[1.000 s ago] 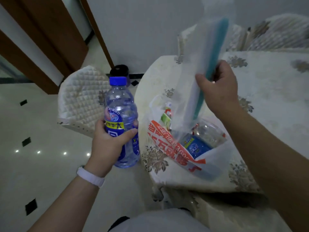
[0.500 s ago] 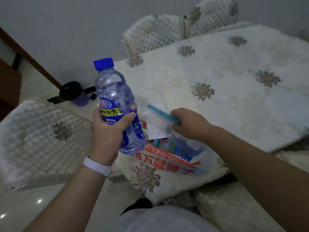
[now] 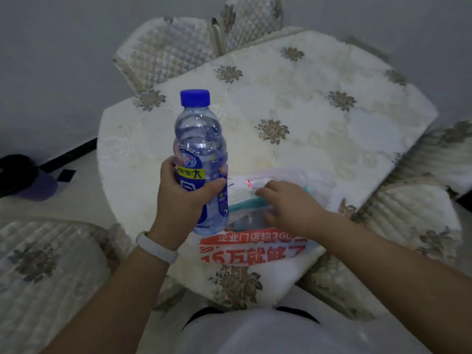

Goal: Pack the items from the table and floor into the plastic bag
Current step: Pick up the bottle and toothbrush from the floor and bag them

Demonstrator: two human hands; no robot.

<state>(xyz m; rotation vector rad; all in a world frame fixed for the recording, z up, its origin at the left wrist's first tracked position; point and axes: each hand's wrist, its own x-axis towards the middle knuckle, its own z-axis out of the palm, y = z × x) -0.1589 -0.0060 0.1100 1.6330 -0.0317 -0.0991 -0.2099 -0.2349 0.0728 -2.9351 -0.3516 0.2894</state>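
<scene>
The fingers of the left hand (image 3: 182, 203) were wrapped round the lower half of a water bottle (image 3: 201, 159), thumb across the blue label, clamping it upright just above the near edge of the table (image 3: 319, 103); the bottle looked nearly full under its blue cap (image 3: 195, 97), so it would likely be heavy for its size, its thin clear wall stiff enough to take a squeeze yet smooth, and the labelled waist seemed the surest place to hold it; the right hand (image 3: 291, 208) lay palm down over the mouth of the plastic bag (image 3: 255, 249), fingers curled and pressing on a thin clear pouch with a teal strip (image 3: 245, 201), though whether they pinched it or only pushed it could not be told; the bag, soft, white and printed in red, slumped at the table's near edge with a second bottle dimly showing inside; such film would probably crumple and slide, so its rim would want holding open before the bottle went in; quilted chairs (image 3: 166, 49) stood round the table.
</scene>
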